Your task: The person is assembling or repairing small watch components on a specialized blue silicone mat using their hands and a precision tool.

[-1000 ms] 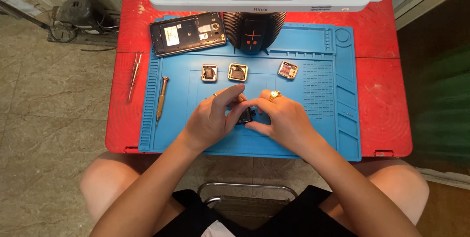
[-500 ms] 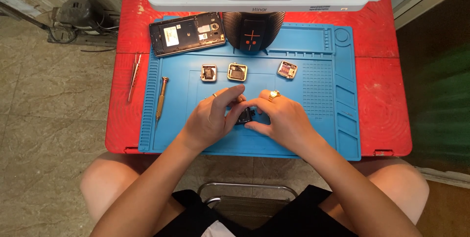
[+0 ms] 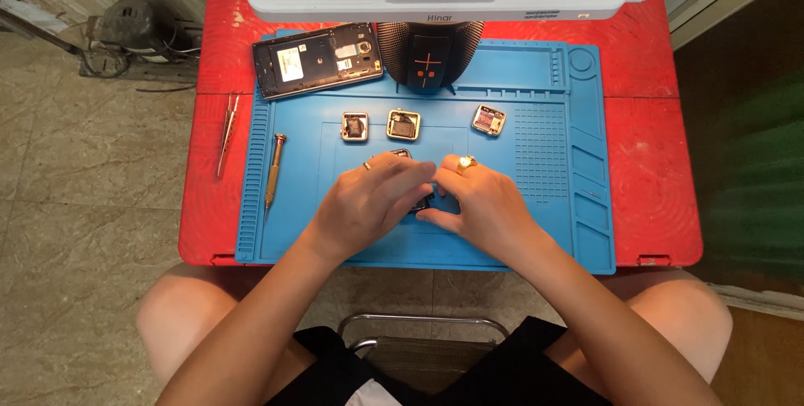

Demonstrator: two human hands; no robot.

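Blue rubbery mat (image 3: 502,247); both hands (image 3: 373,205) (image 3: 486,205) pinching small dark square part (image 3: 423,201).

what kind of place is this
Probably a small electronics repair spot: a blue work mat on a red table, an opened phone, a screwdriver and tweezers, with both hands on a small dark part.

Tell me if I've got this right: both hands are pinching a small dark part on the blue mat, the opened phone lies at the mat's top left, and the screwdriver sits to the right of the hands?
Not quite. The head view shows the screwdriver on the left side of the blue mat, not the right. The rest holds: the left hand and right hand meet on a small dark part, and the opened phone lies at the mat's top left.
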